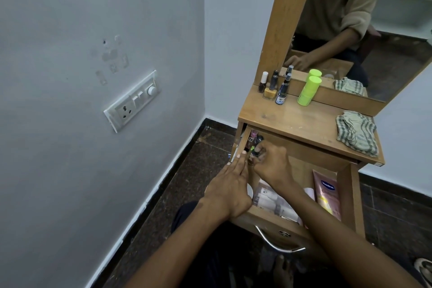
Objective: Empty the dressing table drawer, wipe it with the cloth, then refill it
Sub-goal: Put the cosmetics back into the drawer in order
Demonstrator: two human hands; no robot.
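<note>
The wooden drawer (350, 194) of the dressing table stands pulled out. My right hand (272, 165) reaches into its back left corner, fingers closed on a small dark bottle (256, 153) with a green mark. My left hand (230, 188) rests flat on the drawer's left wall, fingers straight. Inside lie a pink Vaseline tube (327, 196) at the right, a clear pouch (268, 199) of white items in the middle, and a few small bottles (253, 135) at the back. A checked cloth (357, 133) lies crumpled on the tabletop's right side.
On the tabletop (304, 121) stand several small bottles (271, 87) and a lime green container (308, 90) before the mirror (374, 30). A switchboard (132, 101) is on the left wall. The drawer's metal handle (277, 244) faces me. Dark tiled floor surrounds the table.
</note>
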